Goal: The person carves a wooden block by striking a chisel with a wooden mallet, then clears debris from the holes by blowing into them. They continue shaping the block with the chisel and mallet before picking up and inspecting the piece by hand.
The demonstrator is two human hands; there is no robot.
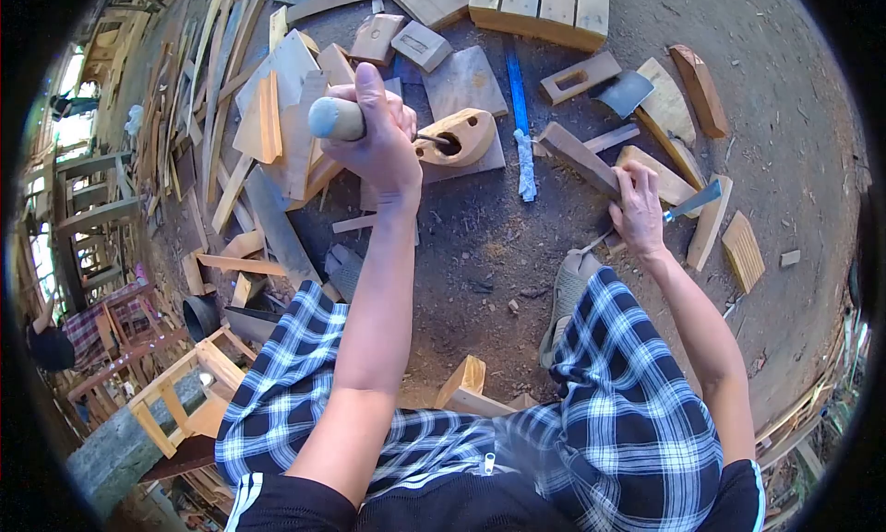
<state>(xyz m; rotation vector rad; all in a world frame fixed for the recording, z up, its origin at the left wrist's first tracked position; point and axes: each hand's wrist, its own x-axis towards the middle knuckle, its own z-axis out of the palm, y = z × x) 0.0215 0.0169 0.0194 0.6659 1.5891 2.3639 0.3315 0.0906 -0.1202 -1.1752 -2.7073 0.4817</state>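
My left hand (380,140) is closed around the rounded wooden handle of a chisel (338,119). Its thin metal shaft points to the right, and its tip is at a hole in a curved wooden block (471,133). That block has a second, smaller hole and rests on a flat board (492,159). On the right, my right hand (637,211) has its fingers wrapped around the near end of a squared wooden bar (580,158). Beside this hand lies a tool with a blue handle (699,200).
Wood offcuts and long strips (208,80) cover the ground on the left. A slatted wooden piece (544,11) stands at the far side. A slotted block (580,77) and a blue strip (517,84) lie ahead. A small wooden frame (175,398) is at lower left.
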